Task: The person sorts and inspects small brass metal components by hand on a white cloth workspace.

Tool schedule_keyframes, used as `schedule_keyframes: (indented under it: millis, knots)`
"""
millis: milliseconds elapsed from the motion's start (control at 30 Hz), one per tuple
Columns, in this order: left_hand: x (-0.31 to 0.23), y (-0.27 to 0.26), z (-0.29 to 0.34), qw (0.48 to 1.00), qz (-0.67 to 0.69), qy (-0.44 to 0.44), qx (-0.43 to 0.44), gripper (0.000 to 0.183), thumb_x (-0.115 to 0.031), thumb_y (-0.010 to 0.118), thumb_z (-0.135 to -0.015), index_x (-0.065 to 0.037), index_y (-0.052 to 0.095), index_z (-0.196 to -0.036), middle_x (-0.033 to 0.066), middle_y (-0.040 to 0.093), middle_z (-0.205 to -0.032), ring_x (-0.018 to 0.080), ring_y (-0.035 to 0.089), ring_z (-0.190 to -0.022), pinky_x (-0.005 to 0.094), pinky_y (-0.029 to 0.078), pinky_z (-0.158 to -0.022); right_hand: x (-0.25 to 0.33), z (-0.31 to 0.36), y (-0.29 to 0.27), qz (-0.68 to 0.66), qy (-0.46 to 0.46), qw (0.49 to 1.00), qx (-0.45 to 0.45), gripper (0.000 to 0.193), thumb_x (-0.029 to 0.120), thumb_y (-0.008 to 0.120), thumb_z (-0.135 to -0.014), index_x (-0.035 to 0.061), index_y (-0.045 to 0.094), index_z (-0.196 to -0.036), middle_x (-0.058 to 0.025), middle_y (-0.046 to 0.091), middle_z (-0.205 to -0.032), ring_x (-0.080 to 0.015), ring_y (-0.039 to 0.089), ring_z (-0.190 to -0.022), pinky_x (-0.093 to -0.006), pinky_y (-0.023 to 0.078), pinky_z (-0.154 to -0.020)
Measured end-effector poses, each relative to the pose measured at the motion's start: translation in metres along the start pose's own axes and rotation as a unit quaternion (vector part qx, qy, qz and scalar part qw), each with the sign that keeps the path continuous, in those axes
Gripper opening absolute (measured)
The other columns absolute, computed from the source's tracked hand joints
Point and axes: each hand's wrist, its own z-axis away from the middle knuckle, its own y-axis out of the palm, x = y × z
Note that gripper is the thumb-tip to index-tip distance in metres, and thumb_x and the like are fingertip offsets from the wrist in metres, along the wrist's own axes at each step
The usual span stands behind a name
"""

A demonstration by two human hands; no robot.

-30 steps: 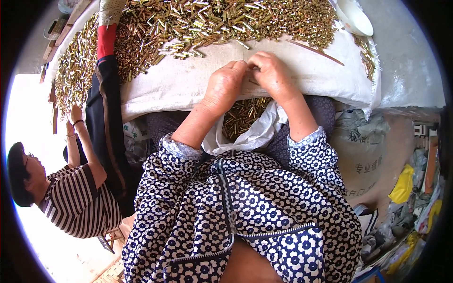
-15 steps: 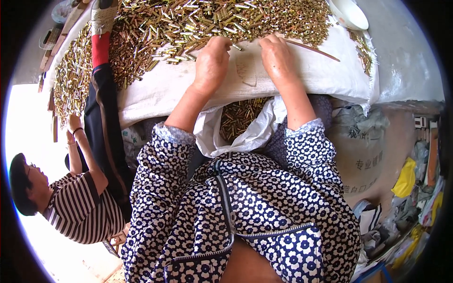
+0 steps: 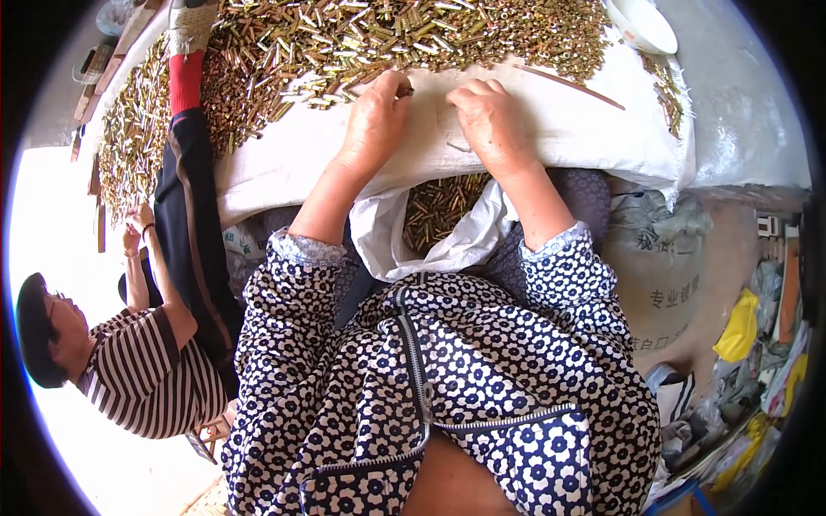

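Both my hands are over the near part of a white cloth-covered table, just in front of a wide heap of small gold-coloured metal tubes. My left hand is closed, with thumb and fingertips pinched on a small metal piece at the heap's edge. To its right, my right hand has curled fingers; whatever its fingertips hold is hidden. Smaller nut-like metal rings are mixed in at the far right. Below the table edge, between my knees, an opened white sack holds many brownish metal pieces.
A thin brown stick lies right of my hands. A white bowl stands at the far right. Along the heap's left side, a co-worker in a striped shirt sits with a leg stretched out. Bags and a yellow cloth lie at right.
My hands have drawn slightly back from the heap; the right one has moved left and down, away from the stick. The co-worker's hands have shifted a little.
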Motion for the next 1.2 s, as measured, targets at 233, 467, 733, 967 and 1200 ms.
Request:
schedule_keyframes:
  millis: [233, 467, 733, 967, 1200]
  knots:
    - [-0.007, -0.015, 0.017, 0.955, 0.211, -0.207, 0.033, 0.013, -0.003, 0.052, -0.090, -0.003, 0.058, -0.102, 0.0045, 0.061, -0.076, 0.0063, 0.055, -0.064, 0.0197, 0.042, -0.053, 0.003, 0.000, 0.002, -0.004, 0.036, 0.999, -0.007, 0.011, 0.000, 0.063, -0.074, 0.0049, 0.064, -0.084, -0.0081, 0.063, -0.085, -0.0248, 0.062, -0.079, -0.0328, 0.051, -0.070]
    - [-0.008, -0.016, 0.031, 0.836, 0.482, -0.264, 0.003, 0.007, -0.008, 0.055, -0.092, -0.002, 0.056, -0.097, 0.0043, 0.061, -0.079, 0.0084, 0.057, -0.067, 0.0180, 0.039, -0.050, 0.019, 0.001, 0.003, -0.413, 0.238, 0.878, 0.045, 0.009, 0.001, 0.063, -0.081, 0.0050, 0.063, -0.089, 0.0044, 0.059, -0.079, -0.0030, 0.055, -0.070, -0.0178, 0.044, -0.059]
    - [-0.015, -0.013, 0.037, 0.784, 0.556, -0.275, -0.022, 0.007, -0.010, 0.055, -0.092, -0.004, 0.055, -0.097, 0.0059, 0.063, -0.075, 0.0082, 0.053, -0.060, 0.0180, 0.040, -0.051, 0.027, 0.000, 0.003, -0.505, 0.278, 0.811, 0.099, 0.012, 0.009, 0.065, -0.081, 0.0043, 0.063, -0.092, 0.0010, 0.063, -0.083, -0.0078, 0.057, -0.078, -0.0229, 0.046, -0.073]
    - [-0.020, -0.013, 0.039, 0.766, 0.584, -0.269, -0.023, 0.007, -0.009, 0.054, -0.093, -0.004, 0.054, -0.098, 0.0073, 0.064, -0.077, 0.0089, 0.053, -0.059, 0.0188, 0.041, -0.051, 0.025, 0.002, 0.008, -0.559, 0.284, 0.774, 0.084, 0.014, 0.009, 0.065, -0.081, 0.0036, 0.062, -0.094, -0.0008, 0.063, -0.087, -0.0095, 0.057, -0.084, -0.0245, 0.045, -0.079]
    - [-0.021, -0.011, 0.041, 0.752, 0.606, -0.257, -0.034, 0.007, -0.006, 0.054, -0.092, -0.004, 0.054, -0.099, 0.0087, 0.065, -0.079, 0.0099, 0.056, -0.061, 0.0192, 0.044, -0.052, 0.024, 0.004, 0.013, -0.567, 0.272, 0.773, 0.082, 0.013, 0.011, 0.065, -0.082, 0.0045, 0.063, -0.093, -0.0002, 0.063, -0.087, -0.0092, 0.055, -0.084, -0.0240, 0.043, -0.081]
